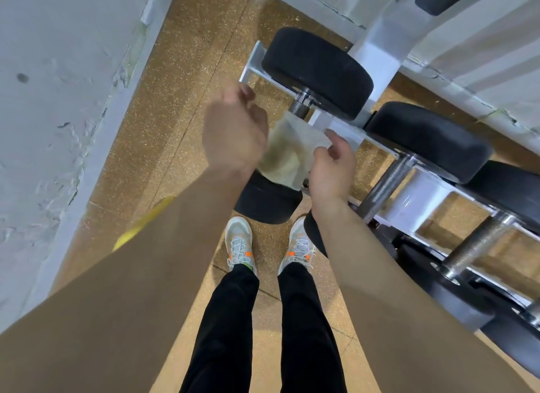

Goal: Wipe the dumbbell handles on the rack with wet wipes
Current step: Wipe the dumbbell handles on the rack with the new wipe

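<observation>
1. Head view: both hands hold a wet wipe over the end dumbbell's handle on the white rack.
2. Left hand is curled around the wipe; right hand pinches its corner.

Even, fairly bright indoor light is filling the scene, with no hard shadows falling on the speckled floor. Soft glare is gleaming off the white rack rails and the chrome dumbbell handles at the right of the frame. The left hand is smearing with motion blur, as is the wipe beside it. Wide-angle distortion is stretching the forearms at the lower corners and bending the wall at the left edge.
</observation>
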`<state>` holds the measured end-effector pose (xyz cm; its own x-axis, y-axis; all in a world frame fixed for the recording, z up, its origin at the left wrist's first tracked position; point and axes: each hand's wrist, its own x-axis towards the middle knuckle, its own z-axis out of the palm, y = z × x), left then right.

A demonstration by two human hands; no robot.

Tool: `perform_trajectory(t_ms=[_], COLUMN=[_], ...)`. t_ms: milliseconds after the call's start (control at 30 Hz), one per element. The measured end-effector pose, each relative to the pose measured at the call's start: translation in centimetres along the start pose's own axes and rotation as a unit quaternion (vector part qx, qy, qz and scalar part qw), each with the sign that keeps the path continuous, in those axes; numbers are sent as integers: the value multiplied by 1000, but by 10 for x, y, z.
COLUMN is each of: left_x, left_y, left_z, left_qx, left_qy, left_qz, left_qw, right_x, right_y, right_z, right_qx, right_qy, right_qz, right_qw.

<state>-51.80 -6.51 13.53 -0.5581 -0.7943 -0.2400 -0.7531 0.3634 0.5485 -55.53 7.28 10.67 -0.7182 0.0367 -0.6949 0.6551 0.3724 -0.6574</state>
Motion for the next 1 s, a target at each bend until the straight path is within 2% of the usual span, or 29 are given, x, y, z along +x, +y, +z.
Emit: perform_trajectory(t_ms=[67,133,167,233,300,467,667,733,800,900,1000], left_x=[-11,-17,-17,-10,-1,15,39,48,53,56,50], left_y=[16,26,26,19,14,6,10,14,14,7,-6], left_z=[10,25,34,53,65,75,64,61,60,64,60], left_qx=[20,21,15,13,1,-110,-196,-220,-264,-311,-305], left_qy=[-120,-248,-280,-283,-253,-260,-371,-426,-487,-538,-567], left_qz=[-84,-145,-169,-194,-211,-236,-192,-169,-168,-214,-236], left_qw=[989,958,945,939,944,930,887,861,816,754,728], right_x=[-9,-19,-22,-28,-33,-34,-32,-32,-31,-31,-31], right_y=[6,16,20,28,35,43,48,49,50,49,47], right_z=[3,8,12,23,34,46,47,47,46,46,45], right_qx=[28,44,59,84,79,74,54,59,57,51,44], right_qy=[48,77,82,82,87,140,142,147,144,137,132], right_qz=[-2,4,19,58,69,66,49,38,28,18,13], right_qw=[998,996,995,991,991,985,987,987,987,989,990])
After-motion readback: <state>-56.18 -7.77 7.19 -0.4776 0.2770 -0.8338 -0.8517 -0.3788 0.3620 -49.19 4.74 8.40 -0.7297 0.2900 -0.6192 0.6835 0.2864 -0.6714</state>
